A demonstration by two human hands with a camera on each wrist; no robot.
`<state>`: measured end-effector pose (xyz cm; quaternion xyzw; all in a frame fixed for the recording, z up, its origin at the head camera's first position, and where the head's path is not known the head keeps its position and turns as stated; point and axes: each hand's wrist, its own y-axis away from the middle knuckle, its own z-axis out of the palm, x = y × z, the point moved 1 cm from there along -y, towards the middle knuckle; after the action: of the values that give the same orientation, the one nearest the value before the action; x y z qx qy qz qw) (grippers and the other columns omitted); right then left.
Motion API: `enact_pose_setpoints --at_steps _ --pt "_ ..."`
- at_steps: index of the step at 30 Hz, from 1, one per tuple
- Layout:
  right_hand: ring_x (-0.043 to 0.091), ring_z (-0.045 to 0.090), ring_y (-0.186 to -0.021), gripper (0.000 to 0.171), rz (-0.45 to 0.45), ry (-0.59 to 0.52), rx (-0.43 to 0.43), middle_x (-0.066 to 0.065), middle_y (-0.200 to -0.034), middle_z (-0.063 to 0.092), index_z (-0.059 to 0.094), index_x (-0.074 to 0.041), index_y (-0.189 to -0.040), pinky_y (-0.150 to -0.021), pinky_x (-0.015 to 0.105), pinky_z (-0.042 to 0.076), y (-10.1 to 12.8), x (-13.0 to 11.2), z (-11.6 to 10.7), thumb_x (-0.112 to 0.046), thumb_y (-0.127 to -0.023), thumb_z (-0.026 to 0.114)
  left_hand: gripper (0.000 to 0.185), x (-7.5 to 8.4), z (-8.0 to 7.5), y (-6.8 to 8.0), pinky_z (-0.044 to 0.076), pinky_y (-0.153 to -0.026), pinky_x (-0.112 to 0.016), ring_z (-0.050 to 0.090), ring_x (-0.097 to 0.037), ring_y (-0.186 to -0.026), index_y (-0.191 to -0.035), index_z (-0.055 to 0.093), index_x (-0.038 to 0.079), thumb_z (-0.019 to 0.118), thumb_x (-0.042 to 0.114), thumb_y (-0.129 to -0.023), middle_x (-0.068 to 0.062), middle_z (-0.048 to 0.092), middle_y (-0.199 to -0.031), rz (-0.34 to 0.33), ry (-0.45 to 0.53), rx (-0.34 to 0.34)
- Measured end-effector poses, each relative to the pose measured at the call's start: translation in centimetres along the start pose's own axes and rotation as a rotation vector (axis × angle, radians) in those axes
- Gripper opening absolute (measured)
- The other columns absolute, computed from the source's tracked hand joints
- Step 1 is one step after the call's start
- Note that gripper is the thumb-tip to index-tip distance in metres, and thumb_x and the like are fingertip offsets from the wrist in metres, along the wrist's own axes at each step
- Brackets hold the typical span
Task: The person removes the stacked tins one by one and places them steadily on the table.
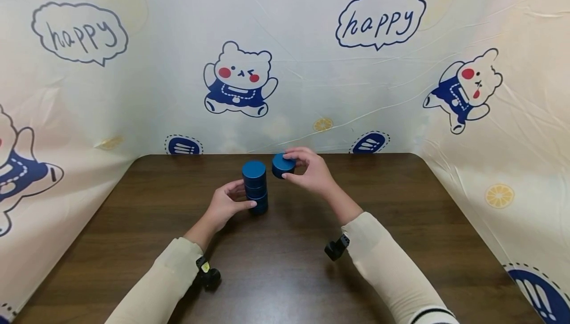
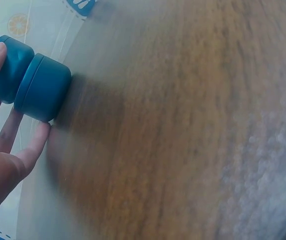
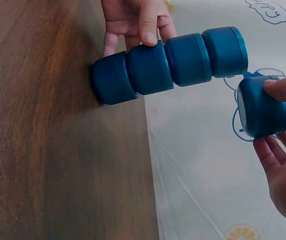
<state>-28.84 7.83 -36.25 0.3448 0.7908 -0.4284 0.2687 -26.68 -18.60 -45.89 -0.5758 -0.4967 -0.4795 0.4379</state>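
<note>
Dark wooden table (image 1: 401,225), cartoon bear cloth (image 1: 311,67) behind. Right hand (image 1: 311,170) pinches a blue puck (image 1: 283,164) between thumb and fingers, lifted just right of the stack's top. Left hand (image 1: 224,204) steadies the stack of blue pucks (image 1: 255,186), thumb and fingertips curled on its lower part; four pucks show in the right wrist view.

Bright even light, soft shadows, left wrist view blurred, head view edges bowed

Cream long sleeves (image 1: 392,264); dark-striped right cuff; black wrist cameras (image 1: 207,275); bare fingers (image 1: 242,205)
</note>
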Motion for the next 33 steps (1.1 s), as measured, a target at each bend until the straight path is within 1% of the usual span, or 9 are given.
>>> enact_pose_setpoints --at_steps 6,11,18,26,33 --pt "0.027 0.058 -0.113 0.038 0.034 -0.011 0.001 0.012 -0.129 0.058 0.068 0.0 -0.116 -0.093 0.047 0.051 0.3 0.7 0.2 -0.004 -0.08 0.08 0.069 0.0 0.0 0.0 0.044 -0.102 -0.05 0.055 -0.032 -0.121 -0.135 0.055 0.006 0.086 0.01 -0.073 -0.016 0.06 -0.132 0.007 0.002 0.0" --pt "0.027 0.059 -0.112 0.037 0.057 -0.005 -0.004 0.012 -0.129 0.059 0.069 0.0 -0.116 -0.093 0.042 0.052 0.7 1.2 0.4 -0.004 -0.08 0.08 0.068 0.0 0.0 0.0 0.044 -0.102 -0.049 0.055 -0.031 -0.12 -0.134 0.056 0.007 0.087 0.013 -0.073 -0.014 0.06 -0.131 0.0 0.0 0.003" --pt "0.027 0.06 -0.111 0.037 0.099 -0.033 -0.008 0.011 -0.128 0.059 0.069 -0.001 -0.116 -0.094 0.044 0.051 1.2 2.5 0.8 -0.004 -0.08 0.08 0.071 0.0 0.0 0.0 0.042 -0.103 -0.049 0.054 -0.031 -0.122 -0.135 0.055 0.009 0.087 0.016 -0.073 -0.013 0.059 -0.132 -0.016 -0.002 -0.002" --pt "0.024 0.059 -0.112 0.036 0.171 -0.01 -0.015 0.008 -0.129 0.058 0.069 -0.002 -0.116 -0.094 0.035 0.051 1.4 3.8 1.2 -0.005 -0.081 0.08 0.071 0.0 0.0 0.0 0.042 -0.103 -0.05 0.054 -0.031 -0.122 -0.135 0.055 0.009 0.087 0.017 -0.073 -0.013 0.059 -0.133 -0.024 -0.009 0.0" --pt "0.026 0.061 -0.111 0.037 0.208 0.018 -0.017 0.009 -0.13 0.058 0.069 -0.002 -0.116 -0.094 0.035 0.051 1.6 5.1 1.5 -0.005 -0.081 0.08 0.07 0.0 0.0 0.0 0.041 -0.104 -0.05 0.054 -0.031 -0.122 -0.135 0.055 0.009 0.087 0.017 -0.073 -0.013 0.059 -0.133 -0.018 -0.013 -0.002"
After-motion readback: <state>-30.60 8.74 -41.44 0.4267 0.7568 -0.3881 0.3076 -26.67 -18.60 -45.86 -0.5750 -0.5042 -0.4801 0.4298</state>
